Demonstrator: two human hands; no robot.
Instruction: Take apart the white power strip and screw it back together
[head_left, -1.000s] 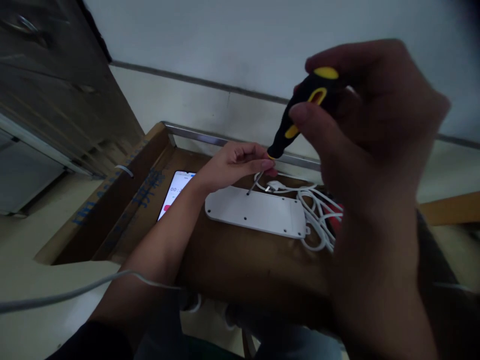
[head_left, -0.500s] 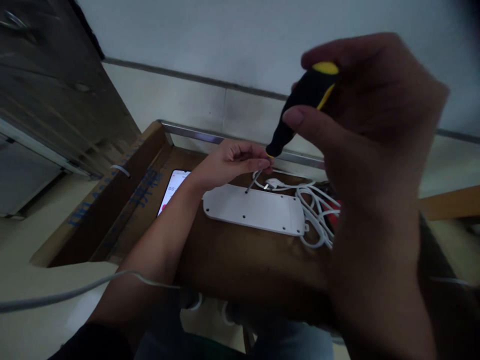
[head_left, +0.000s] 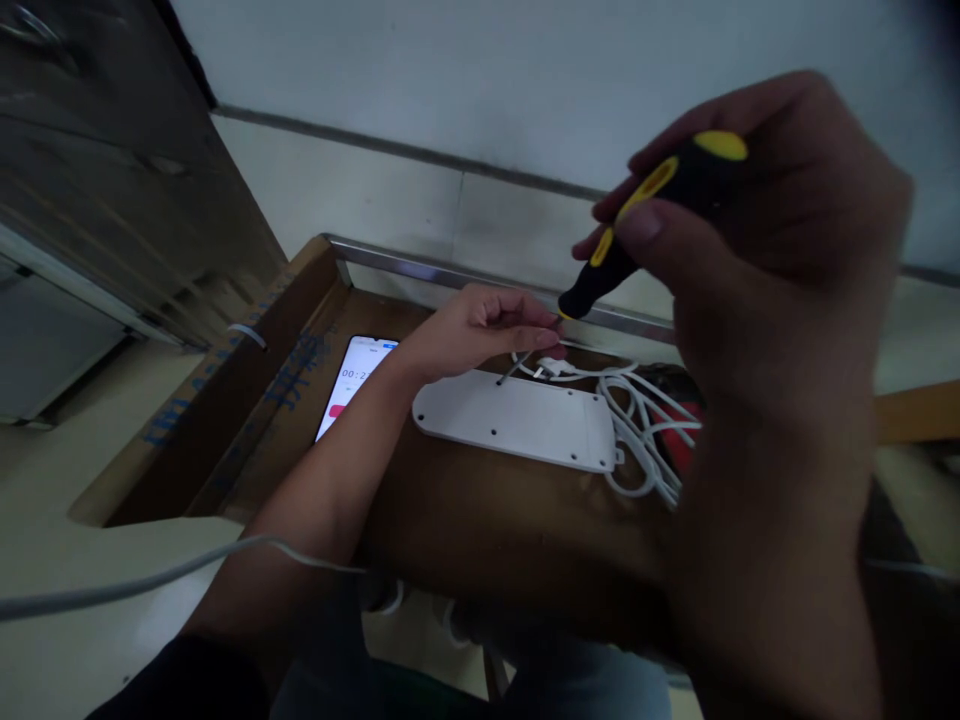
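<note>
A black and yellow screwdriver [head_left: 600,280] slants down to the left, its thin shaft ending at a hole near the far edge of a white power strip [head_left: 517,415]. My right hand [head_left: 772,220] is closed around the handle, thumb along the near side. Thumb and fingers of my left hand [head_left: 510,325] pinch the shaft just below the handle. The strip lies with its screw-hole side up on brown cardboard. Whether the tip sits on a screw is too small to tell.
A phone [head_left: 356,375] showing a timer lies left of the strip, partly behind my left forearm. Coiled white cable [head_left: 637,430] with a plug [head_left: 555,368] and a red item [head_left: 679,425] lie to the right. A metal rail [head_left: 420,268] runs along the wall side; a cardboard wall [head_left: 225,400] stands left.
The screwdriver handle has turned and leans further to the right, with my right hand shifted right. The left hand still pinches the shaft. The view has moved slightly.
</note>
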